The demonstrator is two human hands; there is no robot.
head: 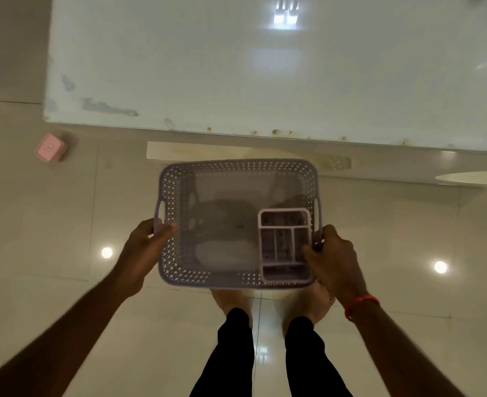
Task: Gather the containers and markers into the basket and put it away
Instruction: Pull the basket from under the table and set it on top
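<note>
You stand on a glossy tiled floor (50, 282), looking straight down, bare feet just under the basket's near edge

Your left hand (146, 247) is closed on the left wall of the lilac basket (173, 253), thumb over the rim just below the side handle

Your right hand (332, 260) grips the right wall, fingers wrapped outside, thumb hooked over the rim and lying on the pink divided tray (285, 245)

A red band (361, 305) sits on the right wrist

Basket held level, off the floor, between you and the near edge of the white table (236, 81)

Tray lies flat in the basket's near-right corner, against the right wall; the rest of the basket bottom looks bare, though motion blur softens it

A small pink box (49, 147) rests on the floor well to the left, near the table's corner

A pale flat board (196, 150) lies on the floor just beyond the basket, partly under the table edge
</note>
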